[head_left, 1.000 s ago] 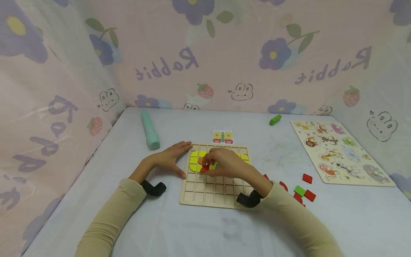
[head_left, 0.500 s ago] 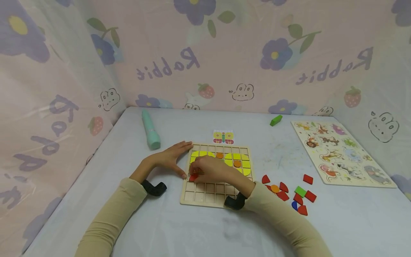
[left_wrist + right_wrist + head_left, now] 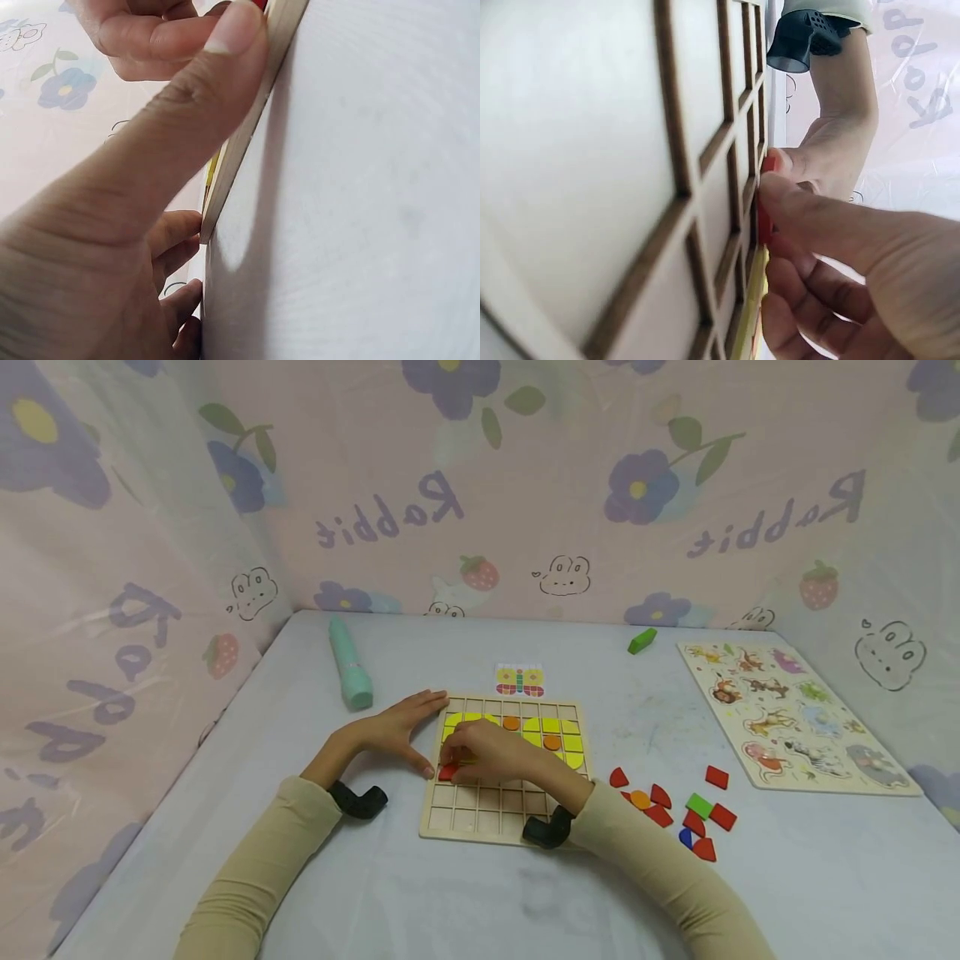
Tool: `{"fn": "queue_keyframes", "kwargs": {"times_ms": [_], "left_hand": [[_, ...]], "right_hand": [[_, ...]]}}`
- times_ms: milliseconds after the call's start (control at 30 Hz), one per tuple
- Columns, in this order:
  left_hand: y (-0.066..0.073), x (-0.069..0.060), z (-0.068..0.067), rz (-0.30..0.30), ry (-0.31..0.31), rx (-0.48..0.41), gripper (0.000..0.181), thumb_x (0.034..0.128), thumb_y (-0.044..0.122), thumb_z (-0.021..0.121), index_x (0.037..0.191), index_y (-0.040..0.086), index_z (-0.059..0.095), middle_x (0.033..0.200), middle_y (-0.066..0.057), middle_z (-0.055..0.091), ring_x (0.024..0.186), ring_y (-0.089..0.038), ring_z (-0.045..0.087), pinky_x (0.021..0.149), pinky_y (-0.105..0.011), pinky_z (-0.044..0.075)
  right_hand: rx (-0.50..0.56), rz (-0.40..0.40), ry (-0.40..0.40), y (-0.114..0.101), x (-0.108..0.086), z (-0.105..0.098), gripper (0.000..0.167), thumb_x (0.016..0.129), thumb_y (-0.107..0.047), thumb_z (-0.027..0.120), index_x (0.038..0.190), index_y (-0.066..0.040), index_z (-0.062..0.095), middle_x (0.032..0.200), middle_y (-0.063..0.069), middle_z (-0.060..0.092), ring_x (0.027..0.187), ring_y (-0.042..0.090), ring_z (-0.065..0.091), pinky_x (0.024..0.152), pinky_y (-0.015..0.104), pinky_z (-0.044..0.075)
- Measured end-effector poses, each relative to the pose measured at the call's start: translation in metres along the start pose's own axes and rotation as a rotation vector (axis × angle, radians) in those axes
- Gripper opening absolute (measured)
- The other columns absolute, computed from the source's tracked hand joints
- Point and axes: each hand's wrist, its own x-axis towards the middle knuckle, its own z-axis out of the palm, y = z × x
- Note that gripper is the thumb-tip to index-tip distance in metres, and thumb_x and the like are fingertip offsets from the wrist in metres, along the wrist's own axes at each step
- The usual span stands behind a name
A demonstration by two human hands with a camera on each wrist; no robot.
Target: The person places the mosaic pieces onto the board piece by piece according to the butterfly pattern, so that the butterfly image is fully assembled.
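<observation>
Yellow tiles (image 3: 551, 726) sit in a board (image 3: 488, 821) the spread left hand (image 3: 393, 730) touches, right hand (image 3: 489, 751) pinching a red tile (image 3: 447, 772).

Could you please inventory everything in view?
Grid board: one, pale wood, centre
Grid tiles: several, yellow, on board
Discs: two visible, orange, on board
Held tile: one, red, board's left
Butterfly card: one, multicoloured, beyond board
Loose pieces: several, red, orange, green, blue, right of board
Block: one, green, far side
Animal puzzle: one, multicoloured, right
Cylindrical object: one, mint, left
Table: one, white, beneath
Patterned cloth: three sides, pale, around
Sleeves: two, beige, near side
Cameras: two, black, beside sleeves
Hands: two, bare, at board
</observation>
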Motion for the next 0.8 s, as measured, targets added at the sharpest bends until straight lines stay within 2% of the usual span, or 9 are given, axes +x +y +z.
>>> {"fn": "queue_keyframes", "kwargs": {"times_ms": [300, 800], "left_hand": [[0.0004, -0.0007, 0.0005, -0.004, 0.002, -0.012, 0.112, 0.0653, 0.049, 0.081, 0.149, 0.009, 0.019, 0.156, -0.007, 0.012, 0.143, -0.031, 0.002, 0.113, -0.053, 0.009], [0.0002, -0.0006, 0.0008, -0.006, -0.003, -0.014, 0.112, 0.0656, 0.049, 0.081, 0.150, 0.010, 0.018, 0.156, -0.007, 0.011, 0.143, -0.031, 0.001, 0.112, -0.054, 0.010]], "right_hand": [[0.026, -0.012, 0.018, 0.0059, 0.0009, 0.0020, 0.020, 0.080, -0.017, 0.075, 0.097, -0.009, 0.069, 0.086, -0.001, 0.062, 0.081, 0.012, 0.053, 0.073, 0.019, 0.045], [0.047, -0.063, -0.006, 0.0088, 0.0022, 0.0039, 0.022, 0.080, -0.022, 0.075, 0.097, -0.010, 0.069, 0.086, -0.003, 0.063, 0.078, 0.008, 0.053, 0.071, 0.016, 0.045]]}}
